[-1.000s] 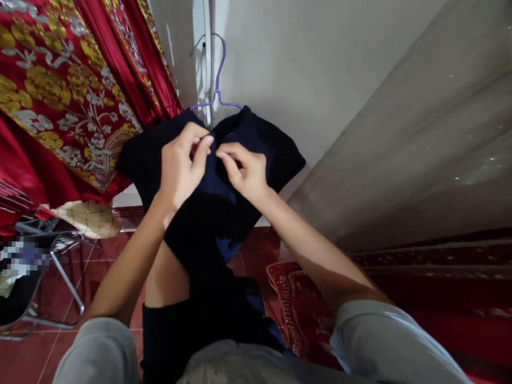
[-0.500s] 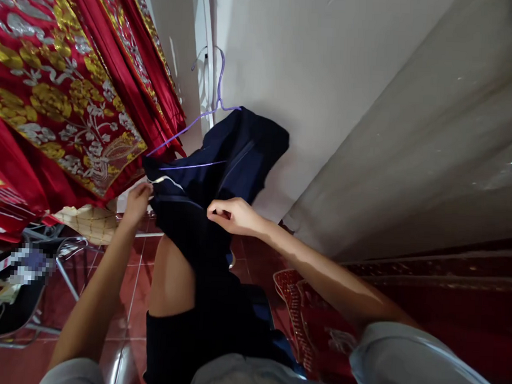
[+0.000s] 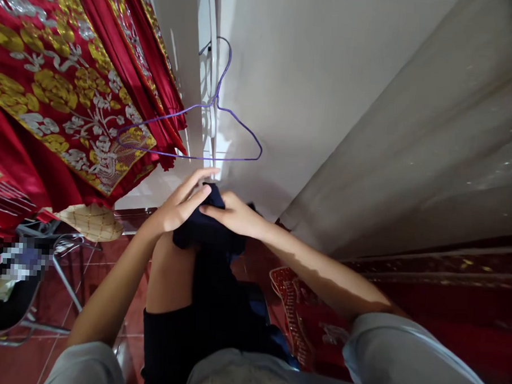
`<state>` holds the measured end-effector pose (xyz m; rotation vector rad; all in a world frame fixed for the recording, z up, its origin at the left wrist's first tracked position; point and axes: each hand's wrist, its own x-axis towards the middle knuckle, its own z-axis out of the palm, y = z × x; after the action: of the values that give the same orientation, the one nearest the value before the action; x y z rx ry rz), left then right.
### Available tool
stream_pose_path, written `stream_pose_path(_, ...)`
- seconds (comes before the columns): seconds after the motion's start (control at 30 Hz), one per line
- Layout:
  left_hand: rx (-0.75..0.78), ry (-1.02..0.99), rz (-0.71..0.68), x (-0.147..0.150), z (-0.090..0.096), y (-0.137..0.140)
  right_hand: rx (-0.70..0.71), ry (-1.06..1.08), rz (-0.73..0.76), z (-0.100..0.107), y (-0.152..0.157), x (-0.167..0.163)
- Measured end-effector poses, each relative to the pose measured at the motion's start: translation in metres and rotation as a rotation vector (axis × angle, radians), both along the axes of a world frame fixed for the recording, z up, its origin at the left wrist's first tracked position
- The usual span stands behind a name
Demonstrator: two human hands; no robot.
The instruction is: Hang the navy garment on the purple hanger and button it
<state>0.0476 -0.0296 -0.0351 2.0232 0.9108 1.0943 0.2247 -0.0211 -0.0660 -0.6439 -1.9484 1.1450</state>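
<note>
Both my hands are on the dark navy cloth garment, bunched low in front of me, just above my bare knee. Left hand: fingers loose and spread, resting on top of the bundle, not clamped. Right hand: fingers curled shut on the garment's upper edge. The garment's long axis runs top to bottom, hanging from my hands toward my lap.

No readable writing or labels on it; the patch at lower left is blurred out.

The thin purple wire hanger hangs bare on the white wall above my hands, hook up, apart from the garment. Red and gold embroidered fabric hangs to the left.
</note>
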Motion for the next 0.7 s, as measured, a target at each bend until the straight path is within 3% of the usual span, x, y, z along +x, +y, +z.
stream_pose_path(0.07, -0.209, 0.086, -0.170, -0.007, -0.017, 0.007, 0.020, -0.047, -0.005, 0.019, 0.006, 0.018)
stream_pose_path(0.13, -0.304, 0.267, -0.229, -0.020, -0.038, 0.013, 0.123, -0.052, -0.098, 0.033, 0.022, 0.035)
stream_pose_path(0.2, -0.258, 0.467, -0.176, -0.037, -0.054, 0.016, 0.266, 0.038, -0.276, 0.036, 0.048, 0.044)
stream_pose_path(0.27, -0.183, 0.631, -0.080, -0.056, -0.062, 0.017, 0.332, 0.160, -0.469, 0.026, 0.080, 0.044)
stream_pose_path(0.37, -0.207, 0.790, 0.005, -0.080, -0.058, 0.015, 0.179, 0.150, -0.565, -0.003, 0.123, 0.036)
stream_pose_path(0.5, -0.329, 0.665, -0.024, -0.096, -0.044, 0.002, -0.052, 0.041, -0.626, -0.028, 0.149, 0.036)
stream_pose_path(0.6, -0.306, 0.705, 0.018, -0.103, -0.038, -0.006, -0.033, 0.001, -0.780, -0.026, 0.144, 0.055)
stream_pose_path(0.7, -0.178, 0.928, 0.271, -0.107, -0.029, -0.008, 0.034, -0.073, -0.884, -0.016, 0.130, 0.079)
